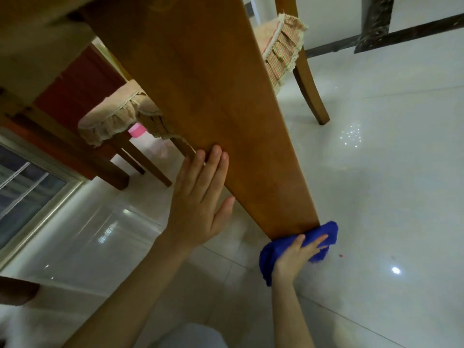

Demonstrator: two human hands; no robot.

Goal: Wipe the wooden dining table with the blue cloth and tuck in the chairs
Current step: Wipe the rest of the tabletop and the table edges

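Right hand [296, 257] fingers [320, 241] clamp the bunched blue cloth [330, 231] against the foot of the table leg [213, 96]. Above them, left hand [198, 197] fingers lie straight, together, flat on the leg. Beyond their tips stands a cushioned chair [113, 119].

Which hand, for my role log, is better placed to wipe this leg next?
Right: the right hand holds the blue cloth against the table leg; the left hand rests flat on it, clothless.

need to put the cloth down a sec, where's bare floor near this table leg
Bare tiles right of the table leg, up to the far chair leg, and tiles left of the left hand toward the window frame. Crowded behind the leg: chair legs and a pink bottle.
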